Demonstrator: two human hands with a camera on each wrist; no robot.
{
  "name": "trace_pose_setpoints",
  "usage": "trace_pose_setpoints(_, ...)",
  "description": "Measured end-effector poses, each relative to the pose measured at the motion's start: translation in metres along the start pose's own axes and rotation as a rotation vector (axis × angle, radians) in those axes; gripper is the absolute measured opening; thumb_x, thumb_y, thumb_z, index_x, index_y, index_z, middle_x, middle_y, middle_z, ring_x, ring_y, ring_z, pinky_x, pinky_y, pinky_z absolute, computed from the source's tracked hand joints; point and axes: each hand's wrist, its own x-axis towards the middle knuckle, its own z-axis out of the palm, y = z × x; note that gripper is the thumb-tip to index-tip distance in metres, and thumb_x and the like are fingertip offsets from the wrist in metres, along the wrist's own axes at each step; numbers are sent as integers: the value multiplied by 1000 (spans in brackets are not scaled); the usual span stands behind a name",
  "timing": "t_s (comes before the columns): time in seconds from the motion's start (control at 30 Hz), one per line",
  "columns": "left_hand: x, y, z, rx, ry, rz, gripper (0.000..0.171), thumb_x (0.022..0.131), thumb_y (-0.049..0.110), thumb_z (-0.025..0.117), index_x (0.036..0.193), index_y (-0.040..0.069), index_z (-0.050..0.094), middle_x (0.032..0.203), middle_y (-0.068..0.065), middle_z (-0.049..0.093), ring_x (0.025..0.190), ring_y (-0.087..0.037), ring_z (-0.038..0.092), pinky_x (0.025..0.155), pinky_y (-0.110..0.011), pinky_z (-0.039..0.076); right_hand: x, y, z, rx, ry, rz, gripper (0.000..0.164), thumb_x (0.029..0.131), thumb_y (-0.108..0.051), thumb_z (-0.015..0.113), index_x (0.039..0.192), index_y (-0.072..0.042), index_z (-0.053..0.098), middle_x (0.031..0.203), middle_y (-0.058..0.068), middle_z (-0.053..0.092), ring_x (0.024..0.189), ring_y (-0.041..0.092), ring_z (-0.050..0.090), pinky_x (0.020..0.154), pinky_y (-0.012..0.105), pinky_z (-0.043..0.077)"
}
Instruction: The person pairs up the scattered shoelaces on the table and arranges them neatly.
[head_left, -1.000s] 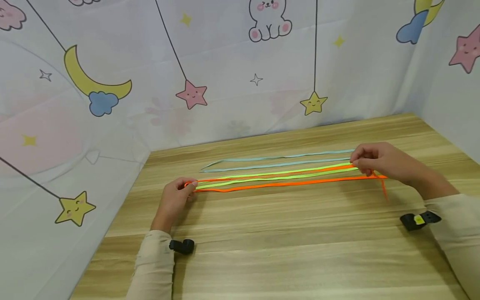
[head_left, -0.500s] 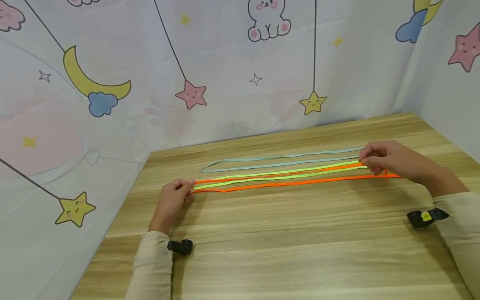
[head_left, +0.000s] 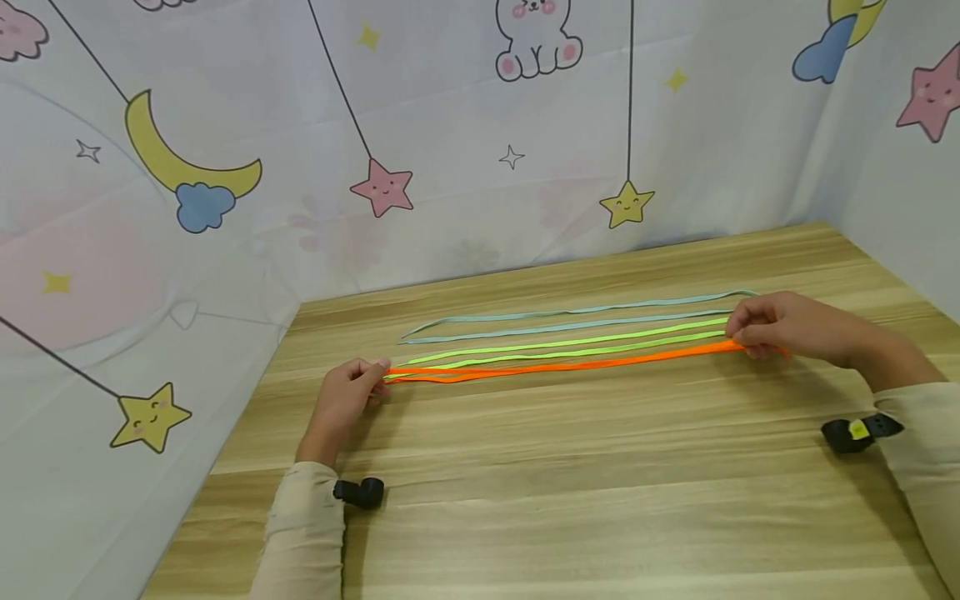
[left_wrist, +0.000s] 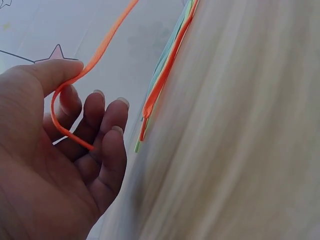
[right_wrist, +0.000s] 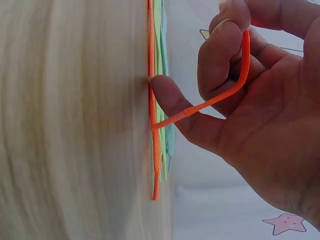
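An orange shoelace (head_left: 637,357) is stretched just over the wooden table between my two hands. My left hand (head_left: 347,396) pinches one end between thumb and index finger; in the left wrist view the loose tip curls toward the palm. At the other end my right hand (head_left: 798,332) pinches the lace with thumb and fingertips, and its tip (right_wrist: 215,101) hangs out across the fingers. A second orange shoelace (right_wrist: 156,150) lies on the table directly beneath it. Behind run two light green shoelace strands (head_left: 562,343), side by side.
A pale blue shoelace (head_left: 645,303) lies farthest back, in a long narrow loop. The wooden table (head_left: 570,483) meets a white printed cloth (head_left: 480,108) at the back and both sides. A black wrist camera (head_left: 363,492) sits on the left sleeve, another (head_left: 847,435) on the right.
The held orange shoelace has come forward from among the green strands to beside the other orange one. My right hand has shifted right and slightly nearer; my left hand has moved slightly left.
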Motion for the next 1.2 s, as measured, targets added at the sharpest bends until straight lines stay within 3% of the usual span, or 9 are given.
trace_pose_setpoints(0.23,0,0,-2,1,-12,-11,46,95,47,67,88,2,60,91,-12,66,85,-23,62,75,-29,53,-2,-2,-2,-43,25,66,14,102,-8,53,106,2,61,76,7,56,67,24,53,55,35,44)
trace_pose_setpoints(0.57,0,-3,-6,57,-32,-38,46,91,51,71,82,7,61,81,-6,63,76,-21,56,67,-30,46,0,8,-6,-74,51,82,13,100,-6,55,102,4,62,74,7,55,66,19,53,60,32,44)
trace_pose_setpoints(0.77,0,-4,-6,115,-44,-52,45,91,51,71,84,7,63,87,-6,63,78,-22,63,68,-30,47,0,11,-7,-64,63,88,13,101,-6,54,102,5,62,73,7,54,64,19,52,59,32,44)
trace_pose_setpoints(1.0,1,-5,-6,154,-55,-72,43,92,49,70,89,6,67,89,-6,65,80,-22,63,70,-31,47,-1,13,-7,-62,62,128,13,101,-4,52,102,6,60,75,6,54,64,16,50,58,31,45)
trace_pose_setpoints(1.2,2,-5,-7,161,-66,-77,41,94,46,69,93,5,69,92,-6,66,82,-23,63,72,-32,47,-2,12,-9,-133,59,132,16,102,-9,53,92,1,59,71,5,52,61,15,47,57,29,40)
